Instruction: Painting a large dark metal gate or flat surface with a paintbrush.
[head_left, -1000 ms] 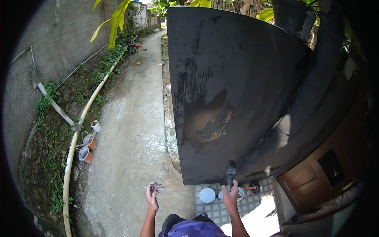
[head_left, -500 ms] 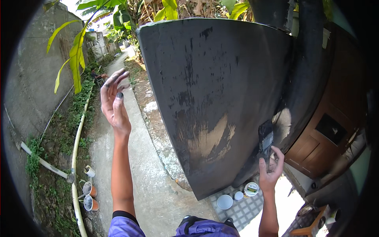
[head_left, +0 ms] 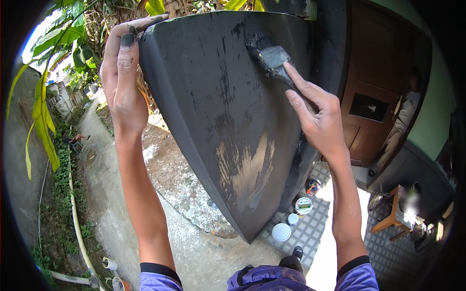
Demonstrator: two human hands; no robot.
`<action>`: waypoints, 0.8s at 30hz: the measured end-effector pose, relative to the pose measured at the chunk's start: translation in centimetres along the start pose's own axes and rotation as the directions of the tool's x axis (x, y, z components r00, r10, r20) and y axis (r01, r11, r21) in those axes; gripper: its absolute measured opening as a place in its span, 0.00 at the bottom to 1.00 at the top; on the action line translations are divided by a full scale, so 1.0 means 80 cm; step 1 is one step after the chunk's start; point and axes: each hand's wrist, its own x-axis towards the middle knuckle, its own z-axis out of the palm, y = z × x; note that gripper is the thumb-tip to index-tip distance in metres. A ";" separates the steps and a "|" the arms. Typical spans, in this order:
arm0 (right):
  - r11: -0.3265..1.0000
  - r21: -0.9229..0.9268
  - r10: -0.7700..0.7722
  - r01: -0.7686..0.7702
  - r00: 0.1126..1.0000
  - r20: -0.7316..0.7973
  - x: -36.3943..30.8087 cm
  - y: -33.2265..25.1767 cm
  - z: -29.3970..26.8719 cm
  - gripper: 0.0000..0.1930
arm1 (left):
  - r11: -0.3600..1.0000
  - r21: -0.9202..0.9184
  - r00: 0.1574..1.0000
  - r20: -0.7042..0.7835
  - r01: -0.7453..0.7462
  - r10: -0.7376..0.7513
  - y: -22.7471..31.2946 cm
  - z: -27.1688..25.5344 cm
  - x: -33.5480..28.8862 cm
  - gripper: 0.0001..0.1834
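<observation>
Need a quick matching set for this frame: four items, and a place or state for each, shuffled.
1. left hand
2. paintbrush
3. bare wood patch
4. white lid

A. on the paving below the panel
B. held in the right hand, bristles on the black panel
C. unpainted, low on the panel
D. gripping the panel's upper left edge

Pairs: 1-D, 2-B, 3-C, 4-A

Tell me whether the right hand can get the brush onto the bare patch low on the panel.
Probably yes. The right hand holds the brush against the panel near its top; the bare patch lies below with nothing across it. The left hand grips the far upper edge, clear of it.
</observation>
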 end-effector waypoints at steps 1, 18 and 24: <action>0.999 -0.046 -0.012 0.014 0.999 0.038 -0.030 0.006 0.010 0.23 | 1.000 -0.021 1.000 -0.009 0.007 -0.007 0.003 -0.004 0.001 0.22; 0.908 -0.330 0.046 0.258 0.721 0.691 0.114 -0.029 -0.093 0.19 | 0.987 0.099 0.992 -0.021 0.128 -0.126 0.003 0.001 0.008 0.14; 0.952 -0.285 -0.019 0.109 0.953 0.301 0.092 0.013 -0.109 0.19 | 0.995 0.092 0.999 -0.007 0.038 -0.038 -0.009 0.007 0.002 0.13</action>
